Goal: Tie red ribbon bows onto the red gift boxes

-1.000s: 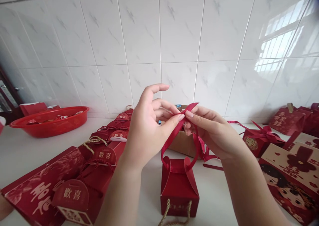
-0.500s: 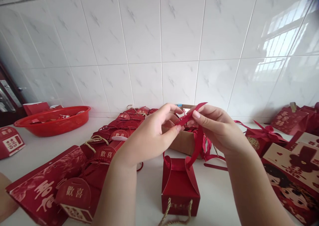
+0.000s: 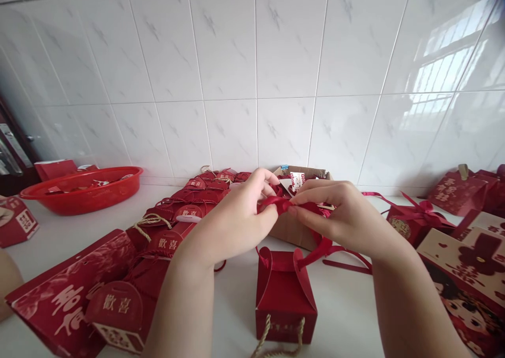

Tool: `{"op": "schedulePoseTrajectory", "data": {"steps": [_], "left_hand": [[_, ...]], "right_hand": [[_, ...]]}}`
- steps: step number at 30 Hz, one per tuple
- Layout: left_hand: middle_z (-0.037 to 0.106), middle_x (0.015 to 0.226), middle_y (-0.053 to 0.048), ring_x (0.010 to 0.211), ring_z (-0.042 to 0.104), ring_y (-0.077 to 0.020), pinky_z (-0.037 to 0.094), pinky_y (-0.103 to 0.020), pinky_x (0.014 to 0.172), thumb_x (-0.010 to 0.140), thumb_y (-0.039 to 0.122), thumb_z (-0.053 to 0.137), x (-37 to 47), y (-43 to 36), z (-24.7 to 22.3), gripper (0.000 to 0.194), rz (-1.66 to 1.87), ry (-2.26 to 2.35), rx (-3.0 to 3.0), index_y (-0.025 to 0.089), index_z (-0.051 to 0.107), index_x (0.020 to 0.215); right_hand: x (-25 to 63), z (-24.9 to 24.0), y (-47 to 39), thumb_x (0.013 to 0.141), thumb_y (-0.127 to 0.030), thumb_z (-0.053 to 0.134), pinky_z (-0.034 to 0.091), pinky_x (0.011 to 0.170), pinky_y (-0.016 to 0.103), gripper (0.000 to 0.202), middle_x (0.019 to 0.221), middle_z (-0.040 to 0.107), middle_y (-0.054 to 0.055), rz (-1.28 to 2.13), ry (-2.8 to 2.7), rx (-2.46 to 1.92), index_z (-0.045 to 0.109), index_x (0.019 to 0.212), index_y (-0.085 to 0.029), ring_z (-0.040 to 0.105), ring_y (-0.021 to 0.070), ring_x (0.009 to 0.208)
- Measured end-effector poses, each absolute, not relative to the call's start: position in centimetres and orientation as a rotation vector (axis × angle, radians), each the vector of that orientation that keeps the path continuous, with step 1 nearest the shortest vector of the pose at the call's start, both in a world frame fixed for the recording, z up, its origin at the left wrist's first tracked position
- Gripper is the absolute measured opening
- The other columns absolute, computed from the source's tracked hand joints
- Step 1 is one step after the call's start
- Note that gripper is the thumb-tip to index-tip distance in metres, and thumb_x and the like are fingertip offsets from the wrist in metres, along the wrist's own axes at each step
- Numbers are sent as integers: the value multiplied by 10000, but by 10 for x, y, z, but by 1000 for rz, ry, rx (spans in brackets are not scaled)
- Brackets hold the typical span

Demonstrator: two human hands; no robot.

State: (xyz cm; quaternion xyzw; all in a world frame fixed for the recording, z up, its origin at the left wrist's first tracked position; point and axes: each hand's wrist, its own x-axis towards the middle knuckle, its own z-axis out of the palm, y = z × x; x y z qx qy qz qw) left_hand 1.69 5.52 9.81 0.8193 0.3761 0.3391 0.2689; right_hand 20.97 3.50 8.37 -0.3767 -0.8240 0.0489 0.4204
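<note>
The small red box (image 3: 284, 292) stood upright on the white counter (image 3: 236, 305), below and between the person's hands, its gold cord (image 3: 302, 326) hanging at the near side. It was already folded into shape, and a dark red ribbon (image 3: 321, 251) had been led to the two curved flaps at its top, with lengths rising from both sides. The left hand (image 3: 240, 216) pinched the ribbon between thumb and fingers above the box; the right hand (image 3: 337, 205) gripped it just beside, fingertips close to the other's. The tying looked partway along: the flaps stood apart, no finished bow showed on the box, and whether a knot had formed between the fingers could not be told. To the right, another ribboned box (image 3: 406, 229) bore a completed bow, while closed red boxes (image 3: 168, 244) lay in rows to the left. Behind the hands, a cardboard carton (image 3: 294, 230) held more red pieces, so the supply did not look used up.
</note>
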Motion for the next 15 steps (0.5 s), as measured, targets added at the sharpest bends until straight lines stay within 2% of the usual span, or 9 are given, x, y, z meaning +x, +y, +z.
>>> {"op": "schedulePoseTrajectory", "data": {"steps": [5, 10, 15], "left_hand": [[646, 993, -27, 867, 623, -189, 505, -324, 704, 872, 302, 482, 15, 58, 98, 197, 928, 1053, 2198, 283, 508, 1066], [668, 883, -12, 790, 634, -188, 482, -291, 609, 904, 435, 433, 17, 55, 102, 246, 886, 1071, 2134, 278, 515, 1075], [677, 936, -13, 829, 641, -192, 483, -286, 603, 909, 472, 425, 18, 55, 103, 262, 928, 1072, 2082, 298, 526, 1078]], "right_hand": [[213, 83, 38, 844, -160, 556, 431, 595, 318, 231, 779, 697, 30, 107, -2055, -943, 699, 673, -222, 566, 188, 735], [214, 82, 38, 846, -170, 563, 423, 594, 316, 184, 764, 683, 28, 80, -2037, -975, 727, 781, -221, 544, 175, 700], [213, 82, 38, 855, -180, 559, 432, 621, 305, 182, 756, 675, 20, 92, -2030, -961, 714, 768, -220, 541, 166, 713]]}}
